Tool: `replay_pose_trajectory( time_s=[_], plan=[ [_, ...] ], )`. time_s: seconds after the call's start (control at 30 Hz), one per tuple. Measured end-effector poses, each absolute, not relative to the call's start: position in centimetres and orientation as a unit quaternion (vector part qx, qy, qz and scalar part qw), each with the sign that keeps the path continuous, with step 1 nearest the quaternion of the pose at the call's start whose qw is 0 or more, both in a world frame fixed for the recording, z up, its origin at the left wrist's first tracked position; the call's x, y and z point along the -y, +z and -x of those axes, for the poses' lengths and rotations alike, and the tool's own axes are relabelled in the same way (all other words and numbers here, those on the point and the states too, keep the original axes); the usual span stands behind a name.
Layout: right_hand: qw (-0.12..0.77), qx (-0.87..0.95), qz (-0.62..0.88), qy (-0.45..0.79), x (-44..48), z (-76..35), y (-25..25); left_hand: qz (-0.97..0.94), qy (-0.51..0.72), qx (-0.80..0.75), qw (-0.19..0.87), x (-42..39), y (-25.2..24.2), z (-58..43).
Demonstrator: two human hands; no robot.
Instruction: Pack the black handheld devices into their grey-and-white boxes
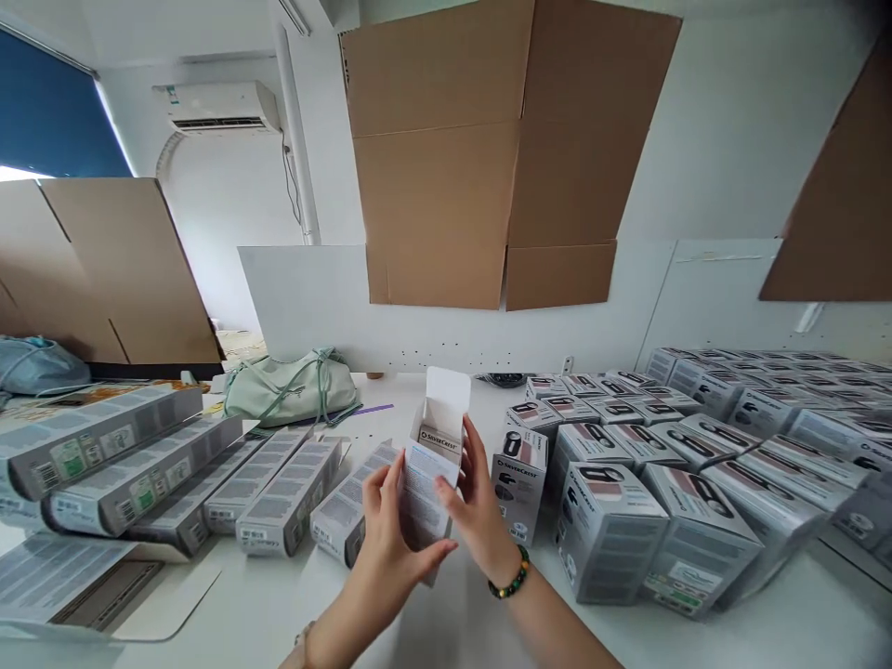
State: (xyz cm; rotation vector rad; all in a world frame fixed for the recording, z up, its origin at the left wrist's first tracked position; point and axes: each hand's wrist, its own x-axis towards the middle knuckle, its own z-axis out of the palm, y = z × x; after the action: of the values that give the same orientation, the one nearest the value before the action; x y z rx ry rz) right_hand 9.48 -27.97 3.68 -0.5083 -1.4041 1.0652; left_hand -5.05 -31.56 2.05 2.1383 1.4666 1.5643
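Observation:
A small printed carton (426,478) marked SILVERCREST is held up over the white table, its white top flap (448,390) raised. My left hand (388,525) wraps its left side and lower front, with the thumb across the bottom. On the right side, my right hand (478,506) grips the carton with its fingers behind the edge and its thumb on the front. Some brown and printed panel shows inside the opening; the contents are hidden. Just left of my left hand lies another grey carton (348,511). A closed carton (519,483) stands right of my right hand.
Flat, long grey cartons (279,502) lie in rows on the left. Many closed cartons (613,520) stand packed together on the right. A pale green bag (289,388) and a purple strip (374,409) lie at the back. Cardboard sheets (439,204) hang on the wall.

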Motion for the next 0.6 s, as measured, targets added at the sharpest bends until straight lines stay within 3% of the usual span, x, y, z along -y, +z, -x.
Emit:
replay_pose_trajectory(
  time_s=[0.13, 0.6],
  plan=[
    [0.578, 0.655, 0.199, 0.445, 26.9, -10.9, 4.1, -0.679, 0.571, -0.424, 0.181, 29.7, 3.8, 5.2],
    [0.497, 0.735, 0.228, 0.402, 25.1, -10.8, 2.0, -0.683, 0.562, -0.37, 0.286, 27.4, 3.0, 7.4]
  ],
)
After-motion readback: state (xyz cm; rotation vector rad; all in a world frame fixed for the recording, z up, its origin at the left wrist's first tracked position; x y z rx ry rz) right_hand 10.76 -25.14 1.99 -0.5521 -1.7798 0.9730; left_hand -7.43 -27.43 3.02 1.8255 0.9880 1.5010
